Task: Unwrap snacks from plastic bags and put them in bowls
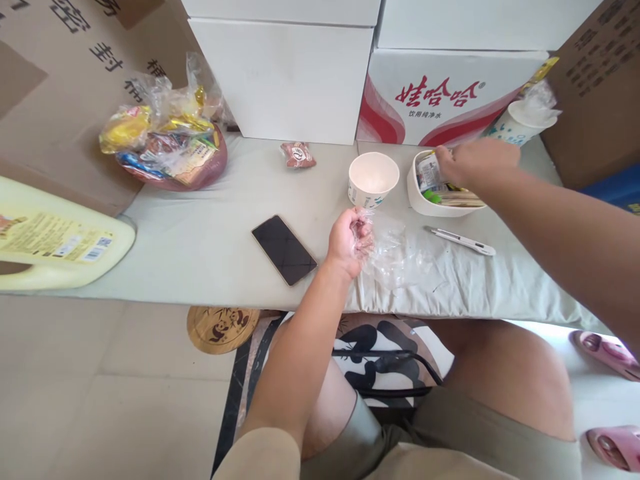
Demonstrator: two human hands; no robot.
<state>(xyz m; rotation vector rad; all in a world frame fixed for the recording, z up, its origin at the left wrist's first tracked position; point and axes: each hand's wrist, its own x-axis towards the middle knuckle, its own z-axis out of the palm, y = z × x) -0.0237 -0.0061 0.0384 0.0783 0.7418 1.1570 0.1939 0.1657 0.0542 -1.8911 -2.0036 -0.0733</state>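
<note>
My left hand (350,243) is closed around one end of a crumpled clear plastic bag (400,261), which spreads over the cloth to its right. An open paper cup (374,179) stands just beyond that hand. Over at the right, my right hand (480,162) reaches to an oval white tub (417,197), its fingers closed on a small printed packet (429,172) at the tub's left side. Wooden sticks (457,199) and a bright green item (432,196) lie in the tub. In front of it rests a white utility knife (463,241).
A phone (285,249) and a small reddish packet (299,155) lie left of the cup. Farther left are a bowl of wrapped snacks (220,160) and a yellow jug (107,230). White boxes (300,80) line the back; another paper cup (523,123) stands at the far right.
</note>
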